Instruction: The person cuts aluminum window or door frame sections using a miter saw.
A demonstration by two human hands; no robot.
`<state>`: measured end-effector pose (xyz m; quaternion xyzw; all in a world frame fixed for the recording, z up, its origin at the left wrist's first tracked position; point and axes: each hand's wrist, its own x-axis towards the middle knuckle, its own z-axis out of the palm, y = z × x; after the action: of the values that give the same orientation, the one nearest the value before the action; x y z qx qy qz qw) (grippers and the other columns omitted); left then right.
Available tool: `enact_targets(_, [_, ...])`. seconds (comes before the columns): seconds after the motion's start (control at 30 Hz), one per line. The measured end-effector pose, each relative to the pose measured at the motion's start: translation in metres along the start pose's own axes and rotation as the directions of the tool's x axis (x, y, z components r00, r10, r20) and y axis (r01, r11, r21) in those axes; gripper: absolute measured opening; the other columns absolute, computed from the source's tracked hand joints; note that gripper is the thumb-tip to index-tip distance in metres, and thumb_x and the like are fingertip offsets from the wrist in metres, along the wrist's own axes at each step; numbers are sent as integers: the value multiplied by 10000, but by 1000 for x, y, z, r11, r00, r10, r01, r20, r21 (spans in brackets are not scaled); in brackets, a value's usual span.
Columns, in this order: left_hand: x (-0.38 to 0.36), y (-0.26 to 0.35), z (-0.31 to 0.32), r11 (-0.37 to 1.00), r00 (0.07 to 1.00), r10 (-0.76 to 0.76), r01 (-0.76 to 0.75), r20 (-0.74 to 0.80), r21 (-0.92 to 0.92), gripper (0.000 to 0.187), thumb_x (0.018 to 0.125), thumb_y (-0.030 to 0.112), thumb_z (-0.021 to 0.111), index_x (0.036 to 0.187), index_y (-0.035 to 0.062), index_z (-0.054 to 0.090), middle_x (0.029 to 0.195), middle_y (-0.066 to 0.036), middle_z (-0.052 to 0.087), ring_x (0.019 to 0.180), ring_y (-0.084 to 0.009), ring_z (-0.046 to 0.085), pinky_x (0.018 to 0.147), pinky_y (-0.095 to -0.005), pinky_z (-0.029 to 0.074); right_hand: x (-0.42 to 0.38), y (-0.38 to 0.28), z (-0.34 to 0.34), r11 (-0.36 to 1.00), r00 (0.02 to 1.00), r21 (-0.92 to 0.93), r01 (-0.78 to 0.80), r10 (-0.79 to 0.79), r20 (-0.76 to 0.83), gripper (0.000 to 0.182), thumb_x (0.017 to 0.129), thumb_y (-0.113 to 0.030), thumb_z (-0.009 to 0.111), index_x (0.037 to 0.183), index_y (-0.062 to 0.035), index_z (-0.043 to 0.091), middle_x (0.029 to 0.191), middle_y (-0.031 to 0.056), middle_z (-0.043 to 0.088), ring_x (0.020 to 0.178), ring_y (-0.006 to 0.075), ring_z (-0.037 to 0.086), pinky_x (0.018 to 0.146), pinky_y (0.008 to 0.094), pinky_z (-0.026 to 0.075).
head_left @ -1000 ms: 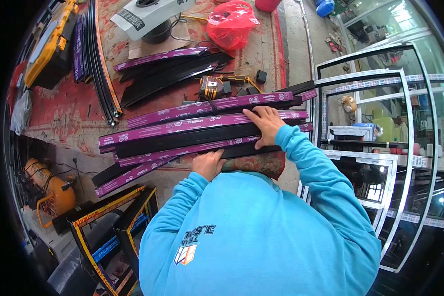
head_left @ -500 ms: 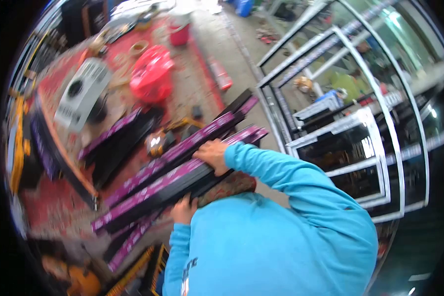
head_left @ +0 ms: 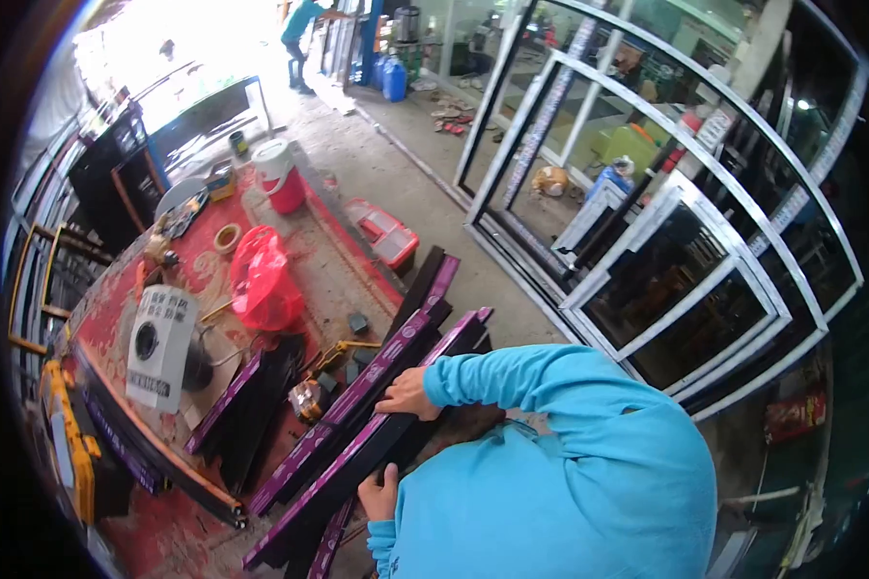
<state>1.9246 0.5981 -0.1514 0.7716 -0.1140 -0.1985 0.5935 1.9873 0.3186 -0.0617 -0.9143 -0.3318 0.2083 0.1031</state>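
A long black frame profile (head_left: 343,475) with purple printed film along its edge slants across the near side of the worktable. My right hand (head_left: 410,394) is closed over its upper part, fingers across the filmed edge. Lower down, my left hand (head_left: 378,494) grips the near side of the same profile, thumb up; its other fingers are partly hidden. Just beyond lies a second purple-filmed profile (head_left: 343,405), roughly parallel. Part of another filmed piece (head_left: 330,545) shows beneath my left hand.
On the red worktable (head_left: 179,516) are a pink plastic bag (head_left: 261,285), a white box (head_left: 161,347), a tape roll (head_left: 227,238), a red-and-white jug (head_left: 280,179) and a yellow clamp-like tool (head_left: 333,357). Metal window frames (head_left: 560,289) stand at right. A person (head_left: 299,39) stands far off.
My view has swung upward, bringing in the bright doorway and the distant person. Both hands stay on the profile, which now appears lower and more steeply slanted.
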Motion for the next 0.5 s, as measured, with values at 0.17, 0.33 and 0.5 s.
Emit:
enact_targets(0.17, [-2, 10, 5, 802, 953, -302, 261, 13, -537, 492, 922, 361, 671, 1197, -37, 581, 1047, -142, 667, 890, -252, 673, 785, -385, 562, 4, -1, -3, 1000, 1000, 11, -3, 3, 15, 754, 691, -139, 698, 1386, -85, 409, 1095, 211, 615, 1012, 399, 620, 858, 481, 505])
enact_targets(0.33, [-6, -1, 0, 456, 937, -341, 235, 76, -859, 661, 891, 410, 694, 1319, -37, 464, 1197, -182, 606, 1076, -315, 630, 881, -445, 551, 5, -3, -11, 1000, 999, -13, 20, -19, 44, 766, 690, -138, 705, 1391, -78, 403, 1085, 209, 622, 995, 396, 632, 847, 476, 515])
enact_targets(0.5, [-8, 24, 12, 462, 991, -128, 101, 47, -881, 610, 874, 340, 733, 1283, -28, 471, 1241, -172, 583, 1145, -325, 592, 957, -448, 503, -5, -18, -39, 997, 997, -76, -13, 19, 81, 781, 692, -138, 720, 1397, -68, 391, 1102, 225, 623, 998, 390, 641, 838, 462, 531])
